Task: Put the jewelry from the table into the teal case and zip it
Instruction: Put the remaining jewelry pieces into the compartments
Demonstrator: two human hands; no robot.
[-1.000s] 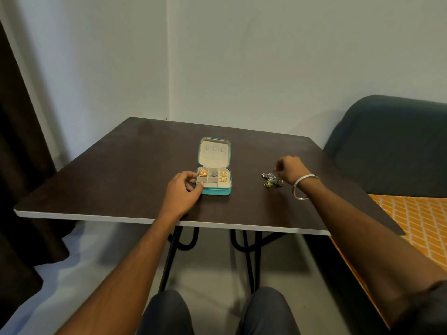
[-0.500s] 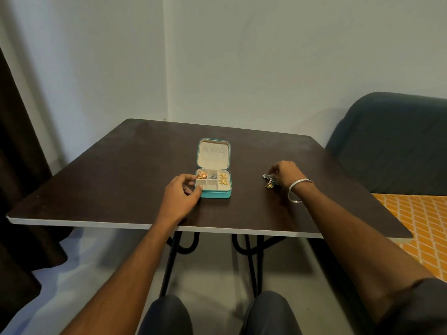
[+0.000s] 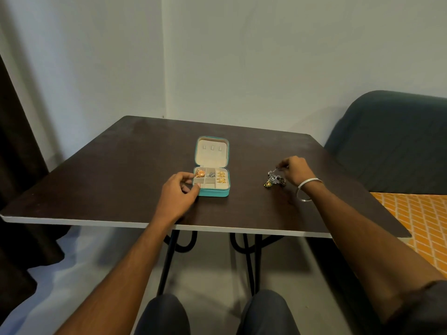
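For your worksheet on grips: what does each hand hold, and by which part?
Right hand pinches the jewelry by its top end. Left hand grips the case at its front-left corner.

Dark table (image 3: 121,165): open teal case (image 3: 211,187), jewelry pile (image 3: 274,181).

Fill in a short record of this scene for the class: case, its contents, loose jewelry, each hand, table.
case: small teal zip case, lid open and upright, cream lining
contents: gold pieces in right compartment, orange-gold piece back left, silver piece back middle; front compartments look empty
loose jewelry: silver and gold cluster right of case
left hand: gripping case's front left corner
right hand: pinching the cluster's top
table: dark brown top, white edge
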